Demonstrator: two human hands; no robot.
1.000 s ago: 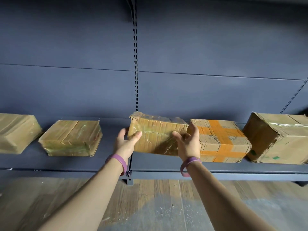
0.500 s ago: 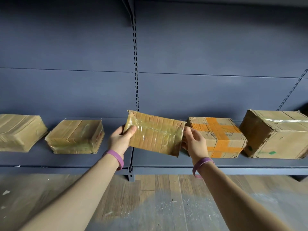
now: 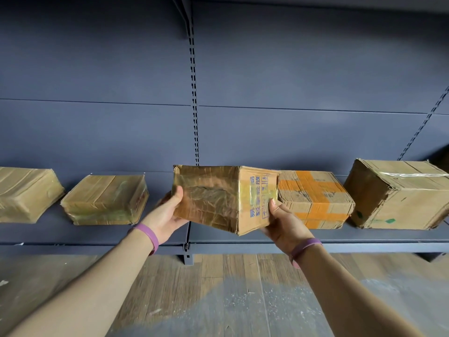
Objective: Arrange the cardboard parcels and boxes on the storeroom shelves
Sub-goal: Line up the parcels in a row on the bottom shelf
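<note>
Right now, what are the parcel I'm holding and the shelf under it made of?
Parcel: brown cardboard wrapped in glossy clear tape; wrinkled film glints, and a crushed board edge shows at its bottom corner. Shelf: probably painted metal, matte dark blue-grey; thin flat front lip and a slotted upright behind.

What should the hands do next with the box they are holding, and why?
Probably lower the held box flat onto the shelf, into the gap between the flat taped parcel and the orange-taped box. The left hand and right hand hold it by its two ends. It is tilted, with one corner pointing down, and seems to hang just above that gap.
</note>
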